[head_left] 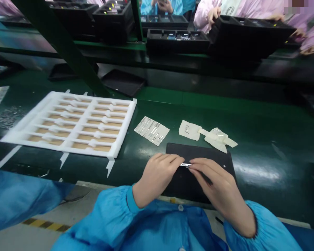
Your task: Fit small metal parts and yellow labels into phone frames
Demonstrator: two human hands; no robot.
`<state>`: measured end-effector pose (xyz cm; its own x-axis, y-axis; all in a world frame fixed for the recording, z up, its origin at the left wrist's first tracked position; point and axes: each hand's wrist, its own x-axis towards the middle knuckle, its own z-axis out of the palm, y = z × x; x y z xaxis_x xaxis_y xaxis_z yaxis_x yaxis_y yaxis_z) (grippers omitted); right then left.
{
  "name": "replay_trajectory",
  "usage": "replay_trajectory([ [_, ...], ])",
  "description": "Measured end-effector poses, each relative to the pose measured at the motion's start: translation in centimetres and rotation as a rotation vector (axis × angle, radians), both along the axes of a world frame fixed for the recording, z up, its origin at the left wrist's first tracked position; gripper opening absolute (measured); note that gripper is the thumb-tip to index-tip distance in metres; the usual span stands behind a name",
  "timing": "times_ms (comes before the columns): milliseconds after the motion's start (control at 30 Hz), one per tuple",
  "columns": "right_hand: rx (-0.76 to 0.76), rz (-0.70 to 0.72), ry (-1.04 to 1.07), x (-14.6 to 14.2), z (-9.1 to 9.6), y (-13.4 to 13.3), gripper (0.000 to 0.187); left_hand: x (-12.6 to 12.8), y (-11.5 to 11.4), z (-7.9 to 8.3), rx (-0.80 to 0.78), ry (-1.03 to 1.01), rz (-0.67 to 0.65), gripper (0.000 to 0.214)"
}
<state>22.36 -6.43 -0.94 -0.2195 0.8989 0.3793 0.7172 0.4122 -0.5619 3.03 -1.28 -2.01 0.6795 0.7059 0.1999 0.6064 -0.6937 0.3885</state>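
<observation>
Part: small thin silver metal strip [185, 165]; likely light, stiff, slippery; best taken by its ends.
Location: over black mat [199, 151] on green worktop [264, 181], between both hands.
Left hand [155, 177]: fingers [167, 161] together, on strip's left end.
Right hand [214, 183]: fingers [199, 168] together, pinching strip's right end.
Nearby: white moulded tray [27, 116], left of mat.

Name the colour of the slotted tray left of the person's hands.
The slotted tray is white, best seen in the head view.
</observation>
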Motion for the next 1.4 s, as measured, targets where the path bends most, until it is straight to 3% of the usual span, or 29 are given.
replay_trajectory([
  [133, -0.024, 0.027, -0.006, 0.0, -0.2, 0.3, 0.02, -0.2, -0.3, -0.6, -0.028, -0.211, 0.008, 0.022],
  [333, -0.022, 0.03, 0.063, 0.3, -0.3, 0.5, 0.019, -0.1, -0.4, -0.8, 0.006, -0.304, 0.008, 0.021],
  [433, -0.026, -0.007, 0.138, 1.1, -1.2, 0.4, 0.024, -0.1, -0.4, -0.9, 0.021, -0.318, 0.018, 0.02],
  [600, -0.031, -0.109, 0.329, 1.5, -3.0, 0.2, 0.013, 0.3, -0.7, -0.8, 0.045, -0.27, 0.026, 0.019],
  [767, -0.007, -0.088, 0.456, 1.2, -3.4, 0.4, 0.017, 0.9, -0.5, -0.6, 0.076, -0.253, 0.032, 0.018],
  [933, 0.04, 0.008, 0.417, 1.4, -3.5, 0.5, 0.015, 1.2, -0.2, -0.4, 0.072, -0.241, 0.011, 0.014],
  [1200, 0.136, 0.064, 0.302, 1.7, -4.2, 0.3, 0.038, 1.5, 0.1, 0.0, 0.006, -0.213, 0.002, 0.015],
  [1400, 0.259, 0.077, 0.102, 2.3, -5.5, -0.3, 0.054, 0.4, -0.1, -1.2, 0.097, -0.279, -0.02, 0.018],
])
